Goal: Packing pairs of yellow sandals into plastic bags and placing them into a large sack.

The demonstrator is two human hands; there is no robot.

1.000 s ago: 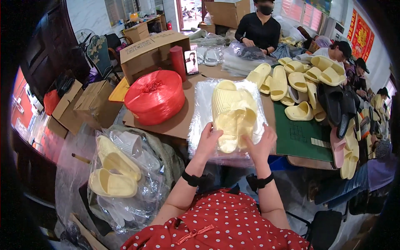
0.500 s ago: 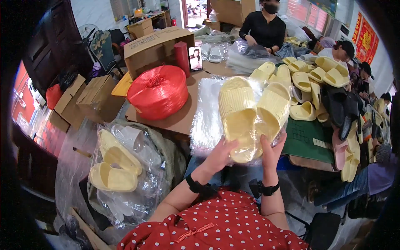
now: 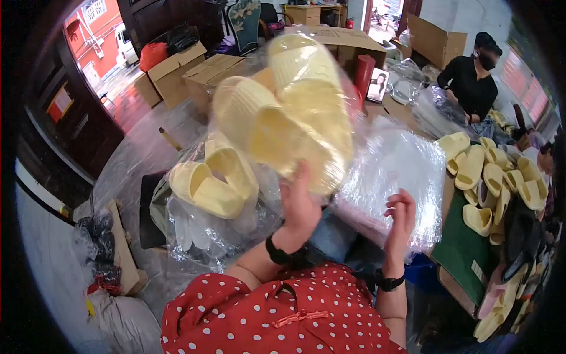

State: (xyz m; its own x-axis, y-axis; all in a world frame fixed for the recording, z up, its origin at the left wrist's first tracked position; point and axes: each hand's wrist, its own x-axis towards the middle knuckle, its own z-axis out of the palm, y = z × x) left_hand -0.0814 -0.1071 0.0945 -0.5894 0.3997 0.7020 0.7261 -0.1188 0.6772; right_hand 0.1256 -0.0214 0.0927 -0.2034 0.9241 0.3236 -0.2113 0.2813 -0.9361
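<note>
My left hand (image 3: 302, 203) is closed on the low end of a bagged pair of yellow slippers (image 3: 242, 109). My thumb lies on the near side, close to the heels, but my fingers are hidden behind. The pair is up in the air in front of me, tipped so the straps are at the top. I think it is light, since one hand can hold it up. The slippers look thick and a bit squishy, like foam, so a bump should not break them. The clear bag (image 3: 339, 171) looks thin, shiny and slippery, so they might slide around in it, and a hard tug could rip it. I'd say the best place to grab is around both heels, bag and all, not just a loose bit of bag.

My right hand (image 3: 402, 215) has nothing in it. Its fingers are a little bent, by the stack of clear bags (image 3: 401, 156), and I can't tell if it touches them.

Farther out, low on my left, another yellow pair (image 3: 215, 197) lies in clear wrap. Way over on my right is a pile of yellow slippers (image 3: 495, 177), by a green board (image 3: 463, 236)
</note>
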